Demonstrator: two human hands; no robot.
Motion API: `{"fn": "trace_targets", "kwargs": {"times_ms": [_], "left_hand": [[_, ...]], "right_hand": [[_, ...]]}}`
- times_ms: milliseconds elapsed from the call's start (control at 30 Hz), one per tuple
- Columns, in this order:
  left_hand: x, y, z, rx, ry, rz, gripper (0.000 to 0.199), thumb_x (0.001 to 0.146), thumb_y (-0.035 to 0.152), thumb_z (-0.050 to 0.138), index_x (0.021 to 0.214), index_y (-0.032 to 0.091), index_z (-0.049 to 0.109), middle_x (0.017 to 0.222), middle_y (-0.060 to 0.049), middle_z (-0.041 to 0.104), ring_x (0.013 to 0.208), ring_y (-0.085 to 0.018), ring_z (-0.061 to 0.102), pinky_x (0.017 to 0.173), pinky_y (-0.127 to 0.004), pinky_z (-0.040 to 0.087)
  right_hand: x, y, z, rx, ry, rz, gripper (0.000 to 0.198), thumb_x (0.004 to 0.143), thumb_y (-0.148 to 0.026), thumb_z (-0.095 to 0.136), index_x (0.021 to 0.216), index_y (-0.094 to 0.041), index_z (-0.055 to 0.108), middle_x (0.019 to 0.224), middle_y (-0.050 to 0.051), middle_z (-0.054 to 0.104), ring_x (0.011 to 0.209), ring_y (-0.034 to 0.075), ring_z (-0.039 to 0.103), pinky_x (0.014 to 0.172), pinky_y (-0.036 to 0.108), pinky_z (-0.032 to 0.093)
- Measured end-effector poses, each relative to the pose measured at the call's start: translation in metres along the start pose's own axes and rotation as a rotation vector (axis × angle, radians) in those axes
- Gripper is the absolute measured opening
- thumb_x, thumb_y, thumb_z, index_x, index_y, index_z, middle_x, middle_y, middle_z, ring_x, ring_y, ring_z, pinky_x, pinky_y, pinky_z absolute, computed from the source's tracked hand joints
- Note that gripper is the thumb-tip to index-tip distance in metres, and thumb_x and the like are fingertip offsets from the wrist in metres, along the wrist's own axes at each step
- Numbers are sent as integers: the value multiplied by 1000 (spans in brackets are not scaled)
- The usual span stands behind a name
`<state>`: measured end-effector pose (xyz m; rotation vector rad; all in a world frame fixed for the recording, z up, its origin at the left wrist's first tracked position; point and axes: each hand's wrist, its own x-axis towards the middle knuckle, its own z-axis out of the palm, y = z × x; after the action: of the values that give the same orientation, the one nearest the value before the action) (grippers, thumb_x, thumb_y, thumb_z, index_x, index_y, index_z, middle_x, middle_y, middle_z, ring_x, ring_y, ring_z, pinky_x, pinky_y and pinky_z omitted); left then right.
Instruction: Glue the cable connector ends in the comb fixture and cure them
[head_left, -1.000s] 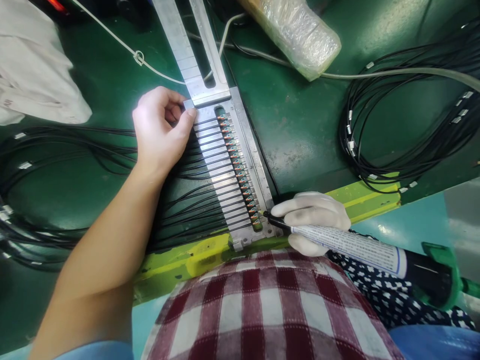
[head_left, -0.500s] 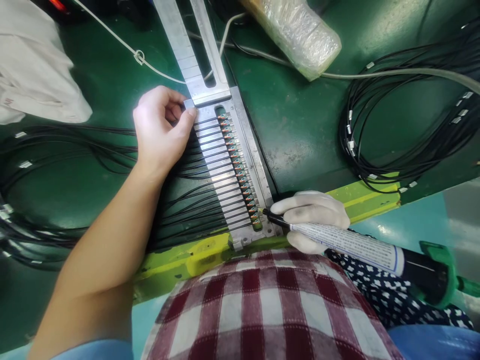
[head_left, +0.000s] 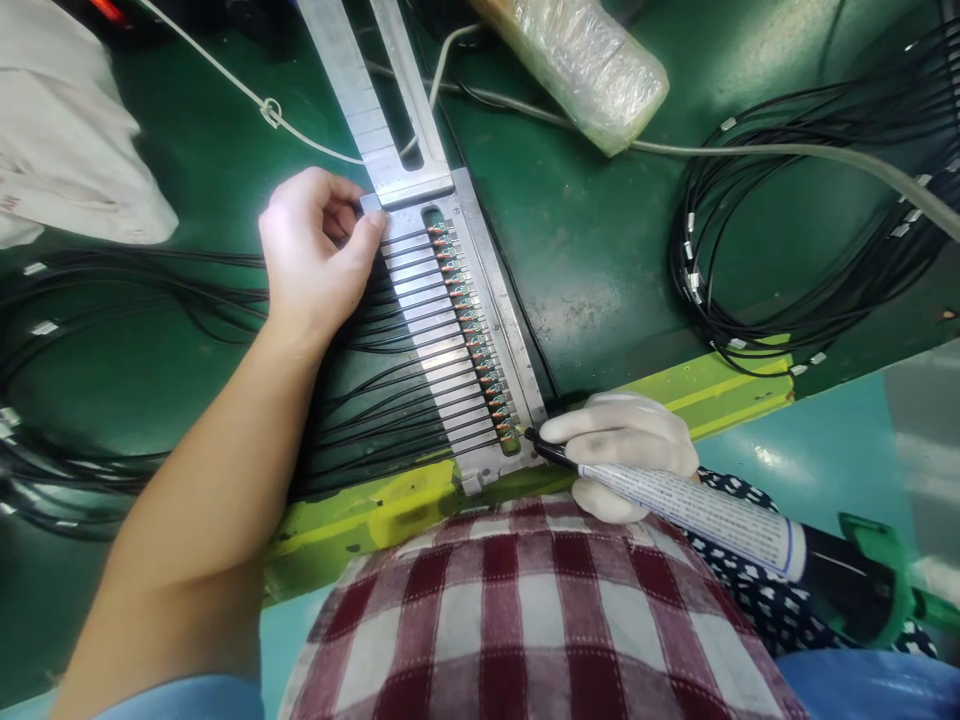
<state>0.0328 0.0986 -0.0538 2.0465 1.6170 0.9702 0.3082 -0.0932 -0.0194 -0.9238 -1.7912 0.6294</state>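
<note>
My left hand (head_left: pixel 315 255) is bare and closed, its thumb and fingers pinching the metal fixture (head_left: pixel 420 310) by a small tab at its upper left. Across this long fixture lies a row of black cables (head_left: pixel 420 328), whose stripped, copper-coloured ends meet small green connector boards (head_left: pixel 480 350) in a slot. My right hand (head_left: pixel 626 450), in a white glove, is wrapped round a black dispensing syringe (head_left: pixel 690 510) with a white printed label and a green end piece. The syringe's black tip is at the fixture's right edge, beside the nearest boards; whether it touches them I cannot tell.
Coiled black cables (head_left: pixel 697 270) with white tags lie at the right, and more cables (head_left: pixel 90 470) run left under my forearm. A plastic-wrapped block (head_left: pixel 592 75) and a pale cord sit at the back. White cloth (head_left: pixel 75 130) lies far left. Yellow edging (head_left: pixel 360 515) borders the green table.
The syringe tip has shifted slightly along the fixture towards its near end. My left hand keeps its hold on the tab. The whole view has drifted a little.
</note>
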Motion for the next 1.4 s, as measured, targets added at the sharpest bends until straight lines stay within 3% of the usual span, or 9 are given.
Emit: {"fn": "trace_targets", "kwargs": {"times_ms": [500, 1033, 1400], "left_hand": [[0, 4, 0, 2, 3, 8, 16, 73, 17, 65, 88, 13, 65, 70, 2, 52, 63, -8, 45, 68, -27, 46], [0, 3, -1, 3, -3, -23, 19, 73, 27, 66, 88, 15, 65, 70, 2, 53, 63, -8, 46, 68, -27, 47], [0, 0, 0, 0, -2, -20, 19, 73, 24, 67, 89, 15, 65, 71, 2, 52, 65, -10, 49, 72, -29, 48]], "right_hand": [[4, 3, 2, 30, 31, 17, 12, 77, -21, 69, 89, -22, 66, 90, 5, 79, 69, 16, 75, 62, 27, 63], [3, 2, 1, 43, 29, -2, 16, 73, -17, 65, 88, -22, 65, 87, 3, 78, 57, 15, 69, 49, 26, 56], [3, 2, 2, 18, 53, 9, 11, 77, -22, 67, 88, -22, 65, 87, 2, 78, 64, 16, 72, 55, 27, 60]]}}
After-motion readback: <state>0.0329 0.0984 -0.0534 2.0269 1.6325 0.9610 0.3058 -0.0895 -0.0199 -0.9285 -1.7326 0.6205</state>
